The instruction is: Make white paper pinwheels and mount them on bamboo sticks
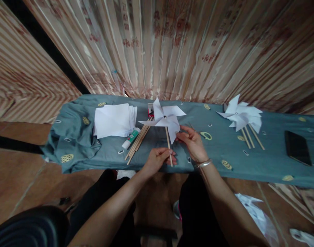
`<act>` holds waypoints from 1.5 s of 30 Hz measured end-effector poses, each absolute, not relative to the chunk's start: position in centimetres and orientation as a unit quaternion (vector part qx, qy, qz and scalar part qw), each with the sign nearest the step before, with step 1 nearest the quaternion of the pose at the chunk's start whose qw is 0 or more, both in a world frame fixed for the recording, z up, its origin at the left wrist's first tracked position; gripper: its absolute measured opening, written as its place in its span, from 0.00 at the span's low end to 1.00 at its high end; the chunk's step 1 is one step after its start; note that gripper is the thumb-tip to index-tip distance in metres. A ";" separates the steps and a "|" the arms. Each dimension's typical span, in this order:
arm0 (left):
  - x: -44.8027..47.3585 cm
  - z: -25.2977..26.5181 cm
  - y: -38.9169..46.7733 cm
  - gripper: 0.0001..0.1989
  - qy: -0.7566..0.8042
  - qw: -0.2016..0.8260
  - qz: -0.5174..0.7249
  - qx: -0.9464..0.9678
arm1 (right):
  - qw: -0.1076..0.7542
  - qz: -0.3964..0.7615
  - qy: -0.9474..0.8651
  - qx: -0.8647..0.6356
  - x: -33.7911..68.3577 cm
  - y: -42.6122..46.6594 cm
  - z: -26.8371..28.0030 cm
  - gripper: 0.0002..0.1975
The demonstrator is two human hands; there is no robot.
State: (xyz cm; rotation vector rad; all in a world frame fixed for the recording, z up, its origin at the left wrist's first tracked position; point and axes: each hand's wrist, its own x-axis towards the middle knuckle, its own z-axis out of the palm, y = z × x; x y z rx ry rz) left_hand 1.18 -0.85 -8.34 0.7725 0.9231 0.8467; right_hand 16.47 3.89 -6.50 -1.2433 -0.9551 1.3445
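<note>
A white paper pinwheel [171, 113] on a wooden stick stands upright before me, a small round fastener at its centre. My left hand [159, 158] is closed around the lower part of the stick. At the lower right blade, the fingers of my right hand [193, 143] are closed on the paper's edge. Just left of the pinwheel lie a bundle of wooden sticks [138, 140], a green-and-white glue stick [131, 138] and a small red box [150, 111], partly hidden by a blade. Scissors [205, 136] with a yellow-green handle rest beyond my right hand.
A stack of white paper [113, 120] is on the left of the cloth-covered table [213, 151]. Several pinwheels [242, 115] lie together on the right, near a black phone [298, 147]. A pleated curtain [152, 51] hangs behind. White paper pieces [257, 214] are below the table at right.
</note>
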 end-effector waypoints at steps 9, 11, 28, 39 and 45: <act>1.3 -8.1 -0.9 0.26 0.427 0.733 0.390 0.358 | 0.510 0.585 -0.391 -0.495 16.3 3.5 -6.3 0.27; 1.3 -8.1 -0.9 0.26 0.427 0.730 0.395 0.359 | 0.506 0.590 -0.396 -0.490 15.9 3.4 -6.4 0.27; 0.6 -8.1 -1.2 0.24 0.410 0.746 0.361 0.380 | 0.602 0.285 -0.464 -0.584 21.0 5.7 -7.1 0.23; 0.6 -7.8 -1.2 0.24 0.400 0.764 0.347 0.369 | 0.575 0.346 -0.467 -0.576 21.1 6.2 -8.0 0.20; 0.6 -7.9 -1.1 0.24 0.406 0.755 0.361 0.366 | 0.573 0.357 -0.469 -0.569 20.3 5.8 -7.7 0.20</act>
